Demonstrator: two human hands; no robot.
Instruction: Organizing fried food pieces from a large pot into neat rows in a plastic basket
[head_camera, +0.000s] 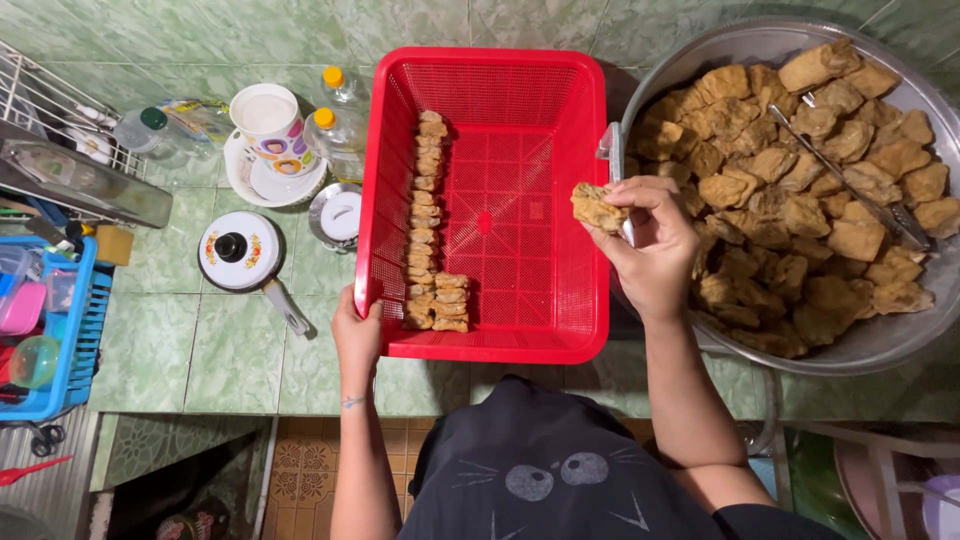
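the right hand (655, 245) pinches one piece of fried tofu (597, 207) between thumb and fingertips, closed on it, over the right rim of the red basket (565, 200); the piece lies roughly flat, its long axis running from about ten o'clock to four o'clock. a pair of metal tongs (612, 160) also sits in that hand, standing nearly upright toward twelve o'clock. the left hand (357, 330) grips the basket's near left corner, at about seven o'clock of the basket. inside the basket one long row of tofu pieces (428, 210) runs twelve to six along the left side, with a short second stack (451, 303) of about four begun beside its near end. at three o'clock stands a big metal bowl (880, 345) heaped with fried tofu, a second pair of tongs (850, 180) lying on the heap. at nine o'clock stand two yellow-capped bottles (338, 125), one mug (268, 120) on a plate, two lids (241, 250) and a blue crate (75, 330).
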